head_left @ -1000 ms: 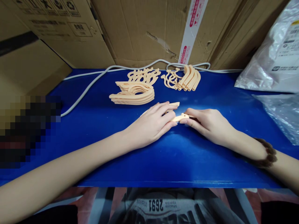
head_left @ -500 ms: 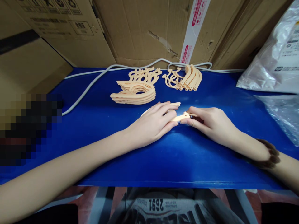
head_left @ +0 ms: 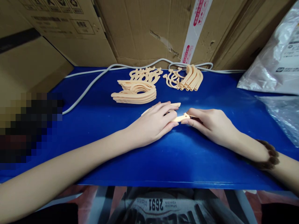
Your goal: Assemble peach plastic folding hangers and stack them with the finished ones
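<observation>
My left hand (head_left: 156,121) is closed over a cream plastic folding-hanger piece (head_left: 182,117), pressing it near the blue table top (head_left: 151,165). Most of that piece lies hidden under my palm and fingers; its holed end sticks out to the right. Thumb and forefinger of my right hand (head_left: 210,123) pinch at this end, where a thin cream hook-like part shows between them. Beyond my left hand sits a stack of curved hanger pieces (head_left: 137,99). Behind the stack are several loose cream hooks (head_left: 146,74).
More thin hooks (head_left: 172,79) lie beside a row of curved hanger arms (head_left: 192,78) at the back. A white cable (head_left: 87,88) runs along the rear. Cardboard boxes (head_left: 144,25) wall off the back, and plastic bags (head_left: 271,65) bulge in at the right.
Both hands keep almost the same place and grip. The whole view has shifted very slightly; the stacks have not visibly moved.
</observation>
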